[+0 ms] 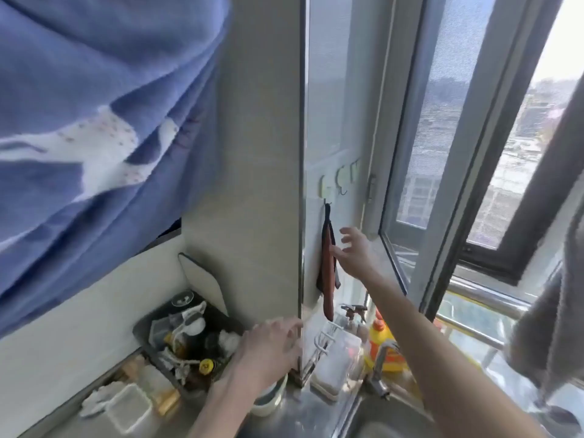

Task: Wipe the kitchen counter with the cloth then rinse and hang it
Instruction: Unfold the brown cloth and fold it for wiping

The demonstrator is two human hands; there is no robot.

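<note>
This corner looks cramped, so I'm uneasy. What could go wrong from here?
The dark red and black cloth hangs from a small wall hook by its top end; a tug from the open right hand could pull it off. The right forearm passes over the yellow plastic bottle and metal tap, so lowering it might tip the bottle. The left hand is beside the dark tray of jars and could bump them.

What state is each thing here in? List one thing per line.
cloth: hanging from a wall hook.
right hand: open, fingers spread, at the cloth's edge.
left hand: open, fingers straight against the pillar corner.
neighbouring hooks: bare.
window: appears swung open.
faucet: no water seen running.
</note>
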